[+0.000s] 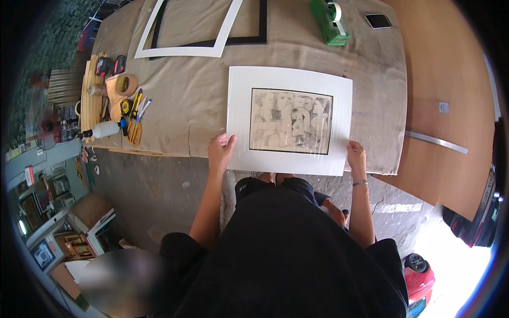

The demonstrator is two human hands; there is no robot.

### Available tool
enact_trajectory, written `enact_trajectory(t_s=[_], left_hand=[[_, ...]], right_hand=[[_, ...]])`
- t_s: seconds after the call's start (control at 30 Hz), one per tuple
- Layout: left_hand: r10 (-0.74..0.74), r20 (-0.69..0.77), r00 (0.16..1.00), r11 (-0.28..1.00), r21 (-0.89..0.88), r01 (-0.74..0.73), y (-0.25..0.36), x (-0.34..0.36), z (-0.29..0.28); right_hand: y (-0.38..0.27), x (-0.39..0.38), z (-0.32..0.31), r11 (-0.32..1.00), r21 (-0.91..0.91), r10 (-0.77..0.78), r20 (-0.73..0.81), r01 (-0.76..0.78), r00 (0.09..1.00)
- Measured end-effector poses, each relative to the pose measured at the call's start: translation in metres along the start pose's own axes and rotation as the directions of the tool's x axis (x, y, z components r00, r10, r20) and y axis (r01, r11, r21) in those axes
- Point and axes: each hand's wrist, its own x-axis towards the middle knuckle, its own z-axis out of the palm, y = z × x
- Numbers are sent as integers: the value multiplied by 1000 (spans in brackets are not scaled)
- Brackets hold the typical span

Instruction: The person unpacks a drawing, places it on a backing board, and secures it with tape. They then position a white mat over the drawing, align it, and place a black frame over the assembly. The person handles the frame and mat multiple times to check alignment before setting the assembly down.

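A matted pencil-like drawing of several figures (291, 121), with a wide white border and thin dark inner edge, lies at the front of a cloth-covered worktable (191, 85), partly past its near edge. My left hand (220, 148) is closed on the lower left edge of the white mat. My right hand (356, 153), with a bracelet at the wrist, grips the right edge near the lower corner. Behind the drawing, a white empty mat frame (177, 52) overlaps a black one (246, 40) at the back of the table.
A green tape dispenser (331, 29) and phone (377, 21) sit at back right. Scissors (135, 132), a tape measure (126, 107), tape roll (126, 85) and bottle (106, 129) lie left. A wooden panel (440, 79) stands right; a red car (419, 286) shows lower right.
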Motion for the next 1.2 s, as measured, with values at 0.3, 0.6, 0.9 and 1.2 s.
enact_trajectory(t_s=[0.3, 0.6, 0.9, 1.2], left_hand=[[-654, 270, 706, 350, -719, 600, -10, -139, 24], [-559, 562, 610, -118, -782, 611, 21, -133, 41], [-611, 532, 586, -94, -784, 614, 30, -126, 40], [-661, 440, 608, -90, -851, 518, -34, -134, 20]], right_hand=[[-226, 64, 54, 683, 43, -730, 60, 729, 681], [-285, 99, 141, 523, -253, -764, 283, 814, 579], [-280, 89, 144, 552, -261, -779, 178, 792, 601], [-282, 102, 136, 691, -73, -706, 147, 719, 693]])
